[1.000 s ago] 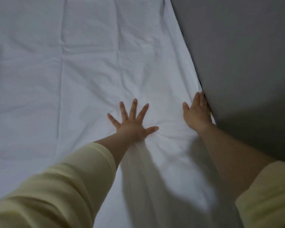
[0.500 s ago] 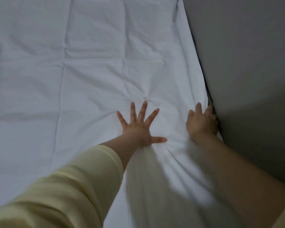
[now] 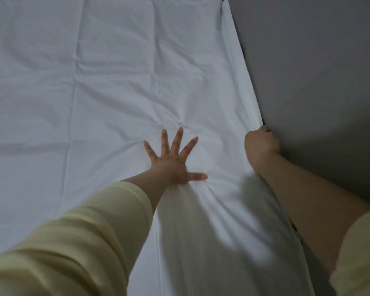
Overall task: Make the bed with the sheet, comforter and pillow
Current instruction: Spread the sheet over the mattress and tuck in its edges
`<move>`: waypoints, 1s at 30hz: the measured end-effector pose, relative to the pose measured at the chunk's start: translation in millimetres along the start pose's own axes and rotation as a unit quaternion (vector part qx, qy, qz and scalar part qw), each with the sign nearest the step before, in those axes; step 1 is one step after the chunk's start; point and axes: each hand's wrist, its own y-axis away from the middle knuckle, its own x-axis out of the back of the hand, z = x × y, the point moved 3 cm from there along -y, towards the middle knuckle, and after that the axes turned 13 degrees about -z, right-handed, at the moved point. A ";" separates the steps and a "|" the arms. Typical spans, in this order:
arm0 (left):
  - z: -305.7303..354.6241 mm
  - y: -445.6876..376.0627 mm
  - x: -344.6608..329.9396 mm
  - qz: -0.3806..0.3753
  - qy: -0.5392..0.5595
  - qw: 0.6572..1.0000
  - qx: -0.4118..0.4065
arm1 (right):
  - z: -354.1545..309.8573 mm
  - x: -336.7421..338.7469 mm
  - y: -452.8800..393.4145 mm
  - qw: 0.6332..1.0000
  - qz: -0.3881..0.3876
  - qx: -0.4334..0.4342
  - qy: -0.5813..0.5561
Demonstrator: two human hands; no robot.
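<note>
The left hand (image 3: 171, 159) presses flat, fingers spread wide, on the white sheet (image 3: 115, 92). The right hand (image 3: 261, 144) is curled at the bed's right edge against the grey wall (image 3: 318, 82); whether it grips the sheet is unclear.

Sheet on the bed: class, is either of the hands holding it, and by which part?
The right hand is closed at the sheet's edge beside the wall, apparently gripping it. The left hand only presses flat, fingers spread.

The grey wall (image 3: 318, 71) stands tight against the sheet (image 3: 94, 103) along its right edge, leaving barely a gap, already filled by the right hand (image 3: 262, 144). Left of the wall, the sheet lies open, only the left hand (image 3: 171, 161) on it.
</note>
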 end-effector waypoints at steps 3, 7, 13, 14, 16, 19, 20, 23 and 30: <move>0.1 -0.4 0.1 0.006 0.001 1.000 0.001 | -11.0 -13.3 -8.6 0.989 -0.015 -0.036 -0.143; 0.1 -0.7 -0.4 0.010 0.001 1.000 0.002 | -11.7 -46.1 -1.6 0.933 0.019 -0.035 -0.356; -0.2 -0.3 2.1 0.002 -0.004 1.000 0.010 | -5.4 -61.4 -3.6 0.959 0.050 0.029 -0.277; 0.0 -0.5 1.3 0.001 -0.003 1.000 0.011 | -4.3 -57.8 -6.7 0.950 0.042 0.016 -0.308; 0.9 -1.3 2.0 0.001 -0.005 1.000 0.016 | -1.4 -50.4 -16.6 0.930 0.029 -0.001 -0.366; 3.3 -0.4 3.6 -0.003 -0.006 1.000 0.018 | -0.1 -41.7 -20.0 0.922 0.047 -0.027 -0.382; 2.6 -1.1 3.2 0.000 -0.008 1.000 0.018 | -1.0 -40.3 -19.7 0.916 0.053 -0.031 -0.395; 1.6 -1.1 3.9 0.002 -0.013 1.000 0.023 | -3.0 -43.1 -17.0 0.886 0.053 -0.045 -0.458; 0.2 -2.3 1.6 0.019 -0.014 0.999 0.023 | 11.4 -45.0 -10.2 0.854 -0.040 -0.054 -0.516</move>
